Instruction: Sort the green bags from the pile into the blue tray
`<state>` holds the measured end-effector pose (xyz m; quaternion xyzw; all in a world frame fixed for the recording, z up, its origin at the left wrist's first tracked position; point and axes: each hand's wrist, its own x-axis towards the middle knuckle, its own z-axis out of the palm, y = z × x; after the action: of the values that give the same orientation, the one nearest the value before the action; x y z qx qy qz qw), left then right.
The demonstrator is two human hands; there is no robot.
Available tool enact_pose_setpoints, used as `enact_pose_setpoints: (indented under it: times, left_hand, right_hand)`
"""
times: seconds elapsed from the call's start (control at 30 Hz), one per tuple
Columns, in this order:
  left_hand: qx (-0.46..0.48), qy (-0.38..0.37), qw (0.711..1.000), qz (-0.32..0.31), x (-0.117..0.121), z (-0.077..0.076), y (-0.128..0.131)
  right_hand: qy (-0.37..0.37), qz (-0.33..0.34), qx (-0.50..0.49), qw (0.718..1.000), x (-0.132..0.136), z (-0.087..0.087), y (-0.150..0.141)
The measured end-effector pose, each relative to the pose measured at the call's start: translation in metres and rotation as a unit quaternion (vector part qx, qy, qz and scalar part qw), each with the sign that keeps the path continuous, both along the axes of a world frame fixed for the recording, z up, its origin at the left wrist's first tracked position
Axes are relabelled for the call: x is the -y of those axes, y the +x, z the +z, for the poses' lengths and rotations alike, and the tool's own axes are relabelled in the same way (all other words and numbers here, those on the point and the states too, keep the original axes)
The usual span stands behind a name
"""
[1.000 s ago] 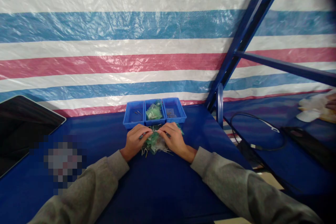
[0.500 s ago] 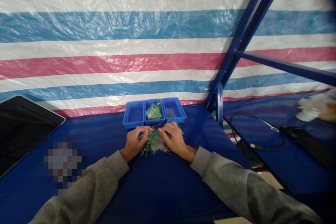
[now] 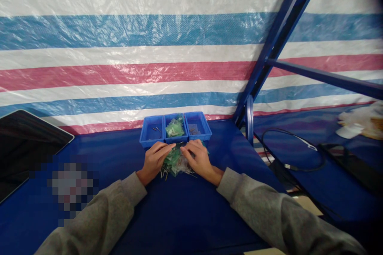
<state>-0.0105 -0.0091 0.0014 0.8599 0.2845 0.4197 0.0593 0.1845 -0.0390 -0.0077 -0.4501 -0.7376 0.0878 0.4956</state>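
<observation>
My left hand [image 3: 154, 161] is over the left side of a pile of green and clear plastic bags [image 3: 176, 162] on the blue table. Its fingers stretch out to the right, and I see nothing held in them. My right hand [image 3: 198, 157] is at the pile's right side, thumb and fingers closed together; anything between them is hidden or too small to name. Thin metal pins [image 3: 164, 173] stick out at the pile's near edge. Just behind the hands, three blue bins stand in a row; the middle bin [image 3: 176, 140] holds green bags.
Metal pins lie in the left bin [image 3: 146, 130], and a few small pieces in the right bin [image 3: 205, 126]. A dark screen [image 3: 26, 143] is at the left. A blue frame post [image 3: 263, 67], a cable [image 3: 295, 168] and a plastic bag [image 3: 363, 119] are at the right.
One second ago both hands held a thin silver pin between their fingertips; it no longer shows. My left fingers have straightened out. My right hand has hardly moved.
</observation>
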Motion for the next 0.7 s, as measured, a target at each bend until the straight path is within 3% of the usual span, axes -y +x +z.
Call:
enact_pose_setpoints:
  times: [0.3,0.7]
  left_hand:
    - [0.019,0.028,0.998,0.043,-0.0016,-0.0031,0.0011]
    - [0.029,0.034,0.999,0.03,-0.0014,-0.0027,0.0024]
  right_hand:
    - [0.02,0.039,-0.004,0.999,0.0006,0.0015,0.0004]
    - [0.032,0.082,0.014,0.996,-0.0013,0.0001,0.0011]
